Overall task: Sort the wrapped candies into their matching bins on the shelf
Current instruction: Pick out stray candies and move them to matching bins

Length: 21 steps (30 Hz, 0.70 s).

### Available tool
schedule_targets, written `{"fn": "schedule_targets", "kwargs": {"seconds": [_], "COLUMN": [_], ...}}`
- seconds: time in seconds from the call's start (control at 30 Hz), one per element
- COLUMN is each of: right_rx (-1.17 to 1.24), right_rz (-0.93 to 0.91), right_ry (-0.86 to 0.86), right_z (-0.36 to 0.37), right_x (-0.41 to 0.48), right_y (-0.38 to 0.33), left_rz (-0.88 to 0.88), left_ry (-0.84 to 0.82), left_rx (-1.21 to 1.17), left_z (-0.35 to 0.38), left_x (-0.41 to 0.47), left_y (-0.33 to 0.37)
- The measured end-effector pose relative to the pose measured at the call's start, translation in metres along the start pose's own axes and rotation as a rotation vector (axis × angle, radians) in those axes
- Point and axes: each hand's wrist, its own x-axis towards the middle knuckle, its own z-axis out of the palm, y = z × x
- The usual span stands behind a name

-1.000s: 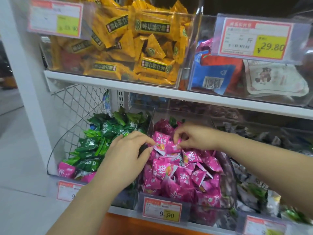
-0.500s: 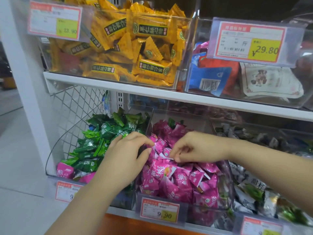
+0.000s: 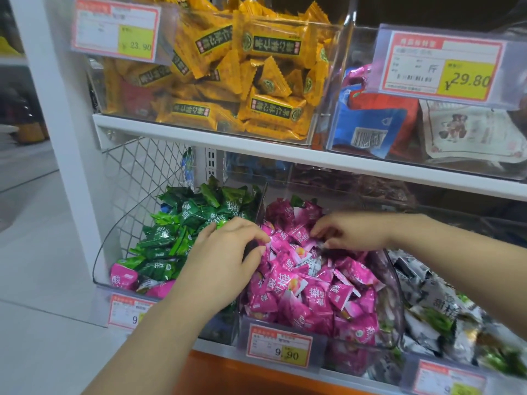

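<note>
The right hand [image 3: 352, 233] has dropped lower onto the pink candies [image 3: 310, 292], its fingers [image 3: 320, 230] seemingly digging in.

The left hand [image 3: 225, 252] hides the lower part of the clear divider [image 3: 261, 201] between the green candies [image 3: 171, 235] and the pink candies [image 3: 313, 295]. Its fingertips curl down into the pink wrappers, and whether they pinch one cannot be told. The right hand [image 3: 350, 232] is no clearer, its fingertips sunk in the same pile. The left forearm covers most of the lower-left price tag [image 3: 125, 309], leaving only a 9. The lower-right price tag [image 3: 450, 379] is cut by the bottom edge. The rear bins [image 3: 370, 186] under the shelf are dim, their contents unreadable.
</note>
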Motion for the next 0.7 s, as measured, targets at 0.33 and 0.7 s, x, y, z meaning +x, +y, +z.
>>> {"fn": "schedule_targets", "kwargs": {"seconds": [0.33, 0.7], "right_rx": [-0.2, -0.048], "right_rz": [0.003, 0.055], "right_ry": [0.097, 0.236], "right_z": [0.002, 0.006], "right_x": [0.011, 0.016], "right_y": [0.017, 0.019], "left_rz": [-0.007, -0.008], "left_ry": [-0.013, -0.007], "left_rx": [0.004, 0.0], "left_z": [-0.001, -0.002], "left_x": [0.001, 0.001], "left_y": [0.001, 0.004]}}
